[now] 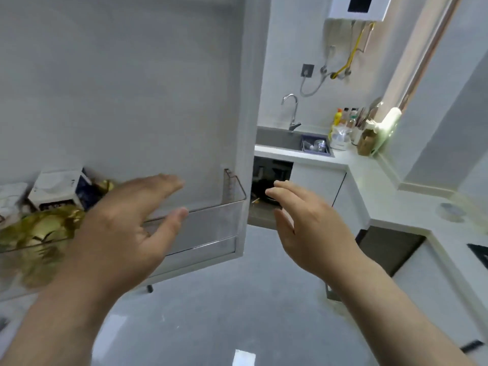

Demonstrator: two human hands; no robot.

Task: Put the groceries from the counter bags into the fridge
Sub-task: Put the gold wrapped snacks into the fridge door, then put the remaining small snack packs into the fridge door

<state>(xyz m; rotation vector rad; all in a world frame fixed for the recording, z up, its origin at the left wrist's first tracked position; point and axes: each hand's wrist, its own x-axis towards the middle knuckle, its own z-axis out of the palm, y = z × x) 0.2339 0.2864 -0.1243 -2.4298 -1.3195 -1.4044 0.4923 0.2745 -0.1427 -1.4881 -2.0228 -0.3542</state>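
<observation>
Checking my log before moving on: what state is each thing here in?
Fridge door: open.
Door shelf: partly filled, at its left end.
Carton: standing in the door shelf.
Left hand: open, holding nothing.
Right hand: open, holding nothing.
Cupboard under the sink: open.

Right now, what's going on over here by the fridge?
A person stands at the open fridge door, both hands empty and open. The left hand hovers in front of the clear door shelf, which already holds a carton and gold-wrapped packets. The right hand is in the air past the door's edge. Neither holds any grocery at this moment.
</observation>
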